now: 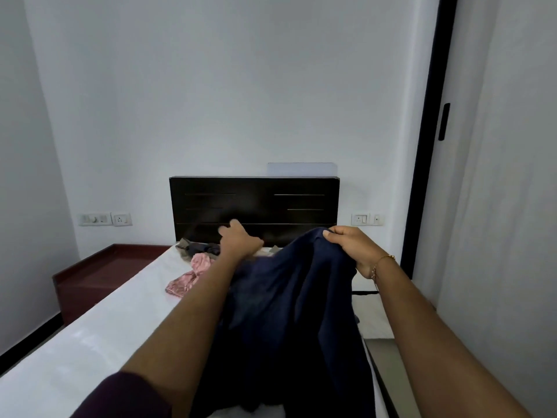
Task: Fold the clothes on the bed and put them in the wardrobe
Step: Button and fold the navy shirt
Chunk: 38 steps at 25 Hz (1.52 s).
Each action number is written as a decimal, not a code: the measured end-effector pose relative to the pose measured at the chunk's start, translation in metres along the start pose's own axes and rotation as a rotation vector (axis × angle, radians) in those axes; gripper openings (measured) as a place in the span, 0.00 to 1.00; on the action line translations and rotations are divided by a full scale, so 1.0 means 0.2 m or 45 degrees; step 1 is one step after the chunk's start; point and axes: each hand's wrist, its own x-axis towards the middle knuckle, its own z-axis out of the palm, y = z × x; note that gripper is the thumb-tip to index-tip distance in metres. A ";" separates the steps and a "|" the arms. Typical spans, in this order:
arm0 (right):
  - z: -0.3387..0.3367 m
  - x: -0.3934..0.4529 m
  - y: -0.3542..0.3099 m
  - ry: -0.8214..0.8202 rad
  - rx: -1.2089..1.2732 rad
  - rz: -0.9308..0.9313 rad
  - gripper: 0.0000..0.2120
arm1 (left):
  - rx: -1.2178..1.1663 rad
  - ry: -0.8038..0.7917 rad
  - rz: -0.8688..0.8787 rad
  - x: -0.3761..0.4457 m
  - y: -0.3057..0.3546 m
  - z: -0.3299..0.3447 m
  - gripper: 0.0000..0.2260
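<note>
Two hands over your bed [99, 321].
Your right hand [354, 247] pinches the navy garment [289, 312]; left hand [239, 238] fingers spread, blurred.

walls: plain white wall [229, 86] behind the bed, evenly lit; another white wall at left
headboard: dark wooden headboard [254, 203] against the back wall
switches: white switch plates [104, 219] left of the headboard; more [366, 219] right of it
side unit: reddish-brown low cabinet [99, 273] at left
right side: black vertical frame [431, 140]; pale panel [506, 176] beside it
</note>
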 end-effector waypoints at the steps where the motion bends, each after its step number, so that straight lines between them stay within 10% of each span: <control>1: 0.00 -0.02 -0.02 0.007 0.018 -0.016 0.17 | -0.259 -0.258 -0.124 -0.06 0.07 0.08 0.30; 4: 0.01 -0.07 -0.07 -0.091 0.043 -0.061 0.14 | -0.730 -0.792 -0.359 -0.22 0.27 0.21 0.39; 8: 0.04 -0.14 -0.05 -0.266 -0.070 -0.053 0.07 | -0.741 -0.780 -0.256 -0.24 0.36 0.27 0.23; 17: 0.13 -0.11 0.12 -0.496 -0.207 -0.008 0.12 | 0.503 -1.220 -0.192 -0.06 0.21 0.26 0.13; 20: 0.21 -0.04 0.22 -0.357 -0.320 -0.017 0.12 | 0.892 -0.738 0.176 -0.02 0.24 0.26 0.09; 22: 0.22 0.03 0.31 -0.160 -0.445 0.044 0.42 | 1.048 -0.222 0.600 -0.05 0.30 0.27 0.05; 25: 0.20 0.10 0.47 -0.068 -0.374 0.134 0.76 | 0.888 -0.002 1.100 -0.08 0.35 0.32 0.07; 30: 0.14 0.04 0.64 -0.102 -0.537 0.173 0.34 | 0.554 0.216 1.442 -0.12 0.38 0.28 0.15; 34: 0.16 0.01 0.70 -0.172 -0.304 0.092 0.38 | 0.494 0.241 1.711 -0.10 0.45 0.24 0.14; 38: 0.27 0.02 0.52 -0.023 -0.091 0.231 0.13 | 0.438 0.286 1.601 -0.02 0.50 0.32 0.11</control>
